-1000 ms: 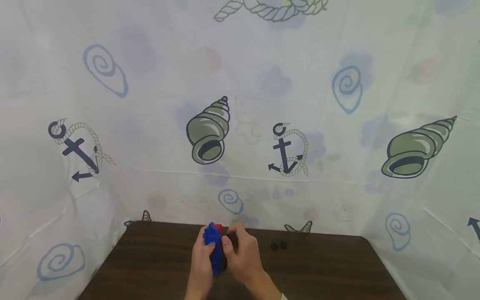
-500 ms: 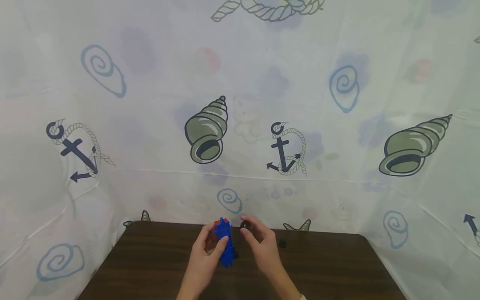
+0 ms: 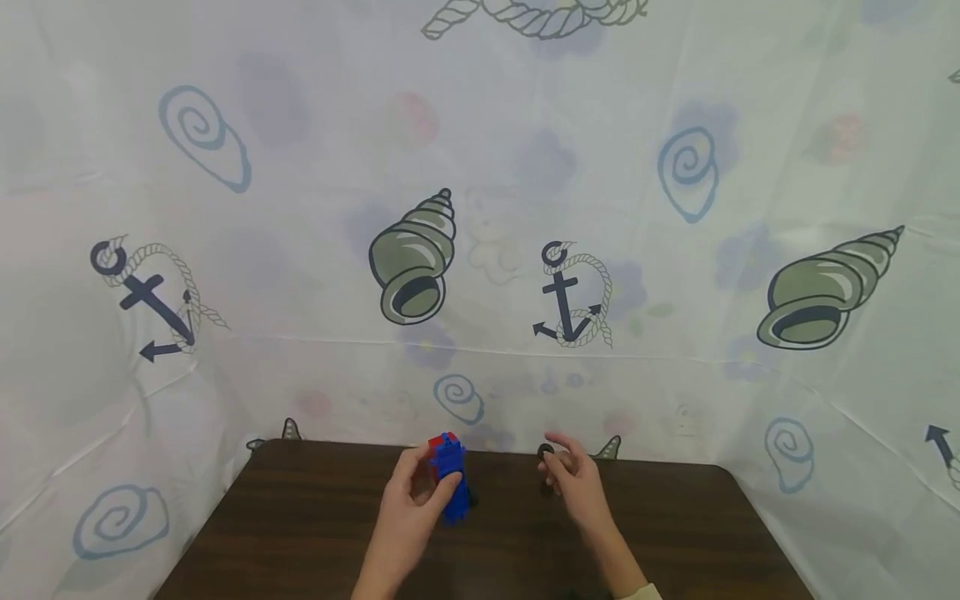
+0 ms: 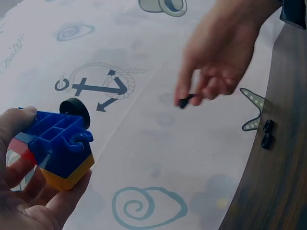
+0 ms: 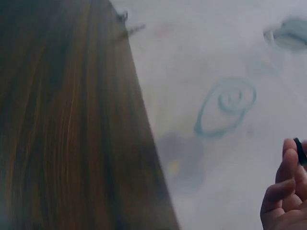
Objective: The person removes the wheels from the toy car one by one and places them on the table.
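My left hand (image 3: pixel 405 504) grips a toy train car (image 3: pixel 450 487) between thumb and fingers. Its blue base (image 4: pixel 57 132) faces up, with a hook (image 4: pixel 80 139) at one end and red and yellow parts below. A black wheel (image 4: pixel 75 112) sits on one side of that base. Off to the right, apart from the car, my right hand (image 3: pixel 583 492) pinches a loose black wheel (image 3: pixel 546 451) with its fingertips. In the right wrist view this wheel (image 5: pixel 300 151) shows only at the frame's edge.
Two more black wheels (image 4: pixel 268 134) lie on the dark wooden table (image 3: pixel 315 517) near its far edge, mostly behind my right hand in the head view. A white curtain (image 3: pixel 300 208) printed with shells and anchors hangs behind and beside the table.
My right hand has moved from beside the car out to the right, with a wheel in its fingertips. My left hand has shifted slightly right and turned the car's base more into view.
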Demonstrator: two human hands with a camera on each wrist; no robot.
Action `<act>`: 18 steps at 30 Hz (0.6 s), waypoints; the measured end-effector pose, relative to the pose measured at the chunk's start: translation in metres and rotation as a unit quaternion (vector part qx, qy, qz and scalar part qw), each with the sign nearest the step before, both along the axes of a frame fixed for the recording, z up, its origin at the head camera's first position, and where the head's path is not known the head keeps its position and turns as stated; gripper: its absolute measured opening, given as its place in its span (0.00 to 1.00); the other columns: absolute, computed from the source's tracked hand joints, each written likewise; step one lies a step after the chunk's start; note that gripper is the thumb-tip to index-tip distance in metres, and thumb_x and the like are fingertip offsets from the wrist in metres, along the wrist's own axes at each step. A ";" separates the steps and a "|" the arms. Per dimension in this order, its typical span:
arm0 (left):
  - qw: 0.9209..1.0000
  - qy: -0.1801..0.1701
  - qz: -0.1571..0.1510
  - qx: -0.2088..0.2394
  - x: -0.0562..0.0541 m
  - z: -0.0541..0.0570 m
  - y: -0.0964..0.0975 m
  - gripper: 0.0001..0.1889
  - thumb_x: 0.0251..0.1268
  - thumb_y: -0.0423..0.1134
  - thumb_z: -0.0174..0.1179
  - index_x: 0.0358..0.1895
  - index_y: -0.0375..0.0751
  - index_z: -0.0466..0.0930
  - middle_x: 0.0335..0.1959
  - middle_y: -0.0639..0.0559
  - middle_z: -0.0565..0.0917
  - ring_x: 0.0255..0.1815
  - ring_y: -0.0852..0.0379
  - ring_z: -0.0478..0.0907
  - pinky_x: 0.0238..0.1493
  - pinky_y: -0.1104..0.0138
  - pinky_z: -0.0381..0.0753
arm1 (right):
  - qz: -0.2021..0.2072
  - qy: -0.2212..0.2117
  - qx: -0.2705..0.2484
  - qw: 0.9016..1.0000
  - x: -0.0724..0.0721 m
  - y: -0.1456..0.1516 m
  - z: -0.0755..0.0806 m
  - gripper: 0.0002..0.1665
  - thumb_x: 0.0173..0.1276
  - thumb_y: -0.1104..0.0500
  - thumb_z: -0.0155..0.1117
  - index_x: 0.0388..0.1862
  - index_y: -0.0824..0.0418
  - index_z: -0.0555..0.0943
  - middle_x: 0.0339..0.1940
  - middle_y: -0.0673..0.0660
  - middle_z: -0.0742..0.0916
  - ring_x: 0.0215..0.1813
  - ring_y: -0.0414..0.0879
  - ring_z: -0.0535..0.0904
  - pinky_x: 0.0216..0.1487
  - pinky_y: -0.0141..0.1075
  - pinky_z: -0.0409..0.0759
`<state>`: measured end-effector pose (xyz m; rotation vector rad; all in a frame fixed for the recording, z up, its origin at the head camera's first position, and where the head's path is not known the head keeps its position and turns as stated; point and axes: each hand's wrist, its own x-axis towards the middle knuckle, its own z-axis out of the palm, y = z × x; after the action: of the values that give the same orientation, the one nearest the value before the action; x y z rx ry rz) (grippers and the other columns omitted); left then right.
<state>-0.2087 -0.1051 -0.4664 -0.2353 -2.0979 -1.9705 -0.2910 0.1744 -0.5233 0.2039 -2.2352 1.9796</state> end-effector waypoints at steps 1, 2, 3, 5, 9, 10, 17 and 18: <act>1.000 0.002 0.006 -0.002 0.000 0.000 0.000 0.21 0.74 0.45 0.72 0.65 0.45 0.80 0.59 0.47 0.80 0.62 0.50 0.82 0.62 0.59 0.87 | -0.003 -0.006 0.003 1.000 -0.002 0.007 -0.005 0.20 0.82 0.56 0.66 0.69 0.56 0.80 0.37 0.55 0.91 0.34 0.49 0.82 0.34 0.34 0.80; 1.000 0.004 0.013 -0.005 -0.001 -0.001 0.000 0.21 0.73 0.45 0.73 0.64 0.45 0.81 0.58 0.49 0.78 0.62 0.51 0.81 0.64 0.59 0.86 | -0.005 -0.017 0.002 1.000 -0.004 0.014 -0.009 0.20 0.81 0.56 0.67 0.69 0.56 0.81 0.39 0.57 0.91 0.35 0.50 0.83 0.35 0.34 0.81; 1.000 0.006 0.018 -0.008 -0.001 -0.001 -0.001 0.21 0.73 0.45 0.73 0.63 0.46 0.82 0.58 0.50 0.77 0.63 0.52 0.80 0.66 0.58 0.85 | -0.007 -0.026 0.003 1.000 -0.005 0.020 -0.013 0.21 0.80 0.56 0.68 0.68 0.57 0.81 0.40 0.58 0.91 0.37 0.50 0.84 0.36 0.34 0.82; 1.000 0.009 0.024 -0.011 -0.002 -0.002 -0.001 0.20 0.72 0.45 0.73 0.63 0.47 0.83 0.58 0.51 0.75 0.63 0.53 0.79 0.68 0.57 0.83 | -0.011 -0.044 0.005 0.999 -0.008 0.031 -0.020 0.22 0.78 0.58 0.70 0.68 0.59 0.81 0.42 0.62 0.92 0.39 0.50 0.85 0.39 0.36 0.84; 1.000 0.013 0.022 -0.006 -0.003 -0.004 -0.002 0.20 0.73 0.44 0.73 0.64 0.48 0.82 0.58 0.53 0.75 0.63 0.55 0.78 0.68 0.62 0.83 | -0.026 -0.056 0.017 0.998 -0.014 0.047 -0.032 0.25 0.76 0.64 0.70 0.70 0.64 0.79 0.45 0.67 0.92 0.38 0.48 0.88 0.38 0.38 0.84; 1.000 0.011 0.021 -0.003 -0.003 -0.004 -0.001 0.20 0.73 0.43 0.72 0.64 0.48 0.81 0.58 0.53 0.76 0.63 0.55 0.78 0.67 0.65 0.83 | -0.031 -0.058 0.022 0.998 -0.016 0.050 -0.036 0.25 0.76 0.65 0.70 0.70 0.65 0.78 0.45 0.67 0.92 0.37 0.48 0.88 0.36 0.37 0.83; 1.000 0.001 0.003 0.012 -0.003 -0.005 -0.001 0.21 0.76 0.44 0.70 0.65 0.45 0.78 0.59 0.48 0.81 0.61 0.55 0.83 0.63 0.69 0.83 | -0.057 -0.093 0.058 0.992 -0.020 0.067 -0.047 0.23 0.77 0.66 0.66 0.68 0.64 0.79 0.44 0.65 0.93 0.35 0.49 0.90 0.33 0.38 0.82; 1.000 0.000 0.000 0.013 -0.003 -0.005 0.000 0.21 0.76 0.44 0.70 0.65 0.45 0.78 0.59 0.48 0.81 0.61 0.55 0.83 0.63 0.68 0.83 | -0.064 -0.102 0.063 0.991 -0.021 0.069 -0.048 0.22 0.77 0.66 0.66 0.68 0.64 0.79 0.44 0.64 0.93 0.35 0.50 0.91 0.33 0.38 0.82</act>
<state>-0.2120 -0.1055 -0.4715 -0.2308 -2.0717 -1.9958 -0.3116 0.2436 -0.5713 -0.1310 -2.4318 1.8687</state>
